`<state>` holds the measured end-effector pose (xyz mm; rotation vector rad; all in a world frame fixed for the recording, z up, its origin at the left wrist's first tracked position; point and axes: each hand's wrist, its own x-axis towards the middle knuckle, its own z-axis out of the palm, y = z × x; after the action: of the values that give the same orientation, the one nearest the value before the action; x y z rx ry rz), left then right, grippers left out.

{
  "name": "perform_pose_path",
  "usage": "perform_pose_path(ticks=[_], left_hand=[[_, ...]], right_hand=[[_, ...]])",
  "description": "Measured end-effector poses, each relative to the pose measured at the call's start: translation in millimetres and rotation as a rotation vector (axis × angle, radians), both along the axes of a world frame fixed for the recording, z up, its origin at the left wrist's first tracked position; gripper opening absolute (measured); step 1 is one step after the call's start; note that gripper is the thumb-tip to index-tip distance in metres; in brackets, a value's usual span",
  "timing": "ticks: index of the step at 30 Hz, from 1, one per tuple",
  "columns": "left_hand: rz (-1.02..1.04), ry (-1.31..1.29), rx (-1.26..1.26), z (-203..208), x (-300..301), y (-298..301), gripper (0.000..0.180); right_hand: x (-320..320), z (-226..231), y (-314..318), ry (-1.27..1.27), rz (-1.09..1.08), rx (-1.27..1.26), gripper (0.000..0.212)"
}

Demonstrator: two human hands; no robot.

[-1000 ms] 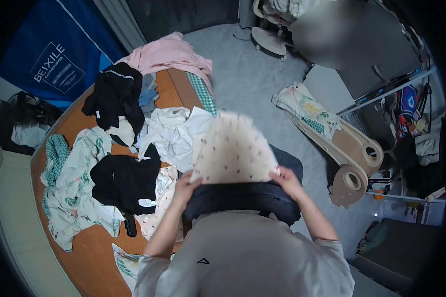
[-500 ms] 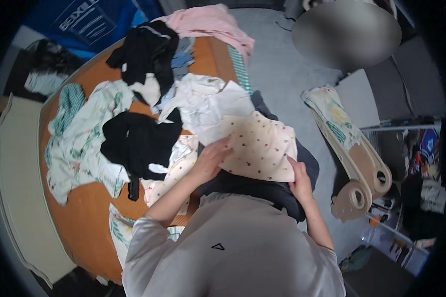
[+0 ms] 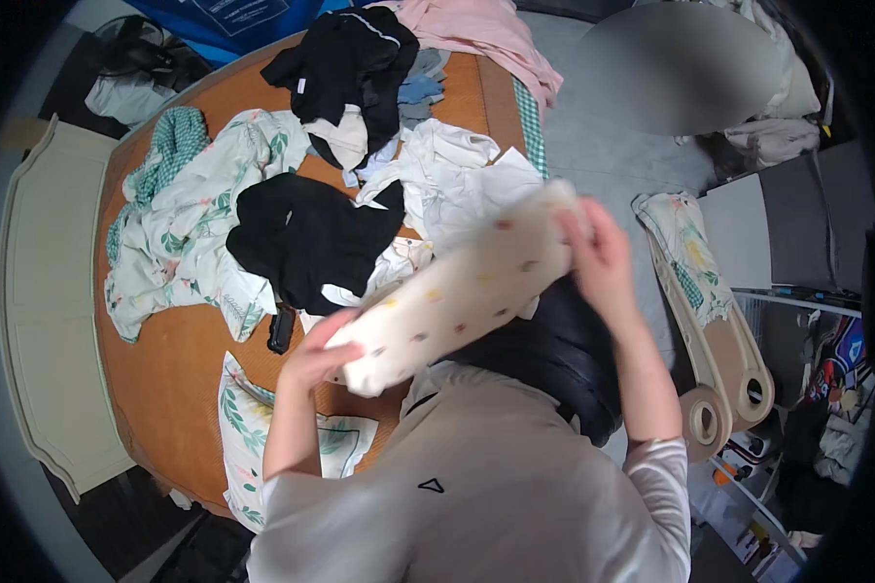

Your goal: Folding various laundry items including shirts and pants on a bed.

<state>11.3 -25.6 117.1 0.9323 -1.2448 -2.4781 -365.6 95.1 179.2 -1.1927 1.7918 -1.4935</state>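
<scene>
A cream cloth with small coloured motifs (image 3: 457, 301), folded into a long bundle and blurred by motion, is held up slantwise above my lap. My left hand (image 3: 323, 352) grips its lower left end, and my right hand (image 3: 598, 248) grips the upper right end. Behind the bundle lies a white garment (image 3: 457, 185) on the bed. Left of it are a black garment (image 3: 311, 243) and part of another dotted cream cloth (image 3: 403, 260). My dark trousers (image 3: 564, 350) show beneath my right forearm.
The bed has an orange-brown mat (image 3: 175, 408). On it are a floral quilt (image 3: 204, 214), a floral pillow (image 3: 248, 428), dark clothes (image 3: 345, 68), a pink cloth (image 3: 486, 39) and a small black object (image 3: 281, 330). A beige stand (image 3: 715, 350) holding floral cloth is on the right.
The dotted cloth, spread over my lap before, is now folded narrower and raised, tilted up to the right. My left hand moved left, my right hand upward. The whole view has shifted.
</scene>
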Motion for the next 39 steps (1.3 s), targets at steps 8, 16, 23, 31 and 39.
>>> perform_pose_path(ticks=[8,16,23,31,39], left_hand=[[0.097,-0.764,0.025,-78,150,42,0.046],[0.32,-1.299,-0.948,-94,103,-63,0.07],[0.148,-1.493,-0.991,-135,59,-168,0.062],[0.71,-0.477,-0.54,-3,-23,-259,0.025],[0.803,0.41,-0.698,132,-121,-250,0.031]], right_hand=[[116,-50,-100,0.474,0.272,-0.047,0.027],[57,-85,-43,0.48,0.286,0.206,0.026],[22,-76,32,0.074,0.161,0.326,0.028],[-10,-96,72,-0.093,-0.028,0.37,0.026],[19,-136,35,0.454,0.152,0.427,0.057]])
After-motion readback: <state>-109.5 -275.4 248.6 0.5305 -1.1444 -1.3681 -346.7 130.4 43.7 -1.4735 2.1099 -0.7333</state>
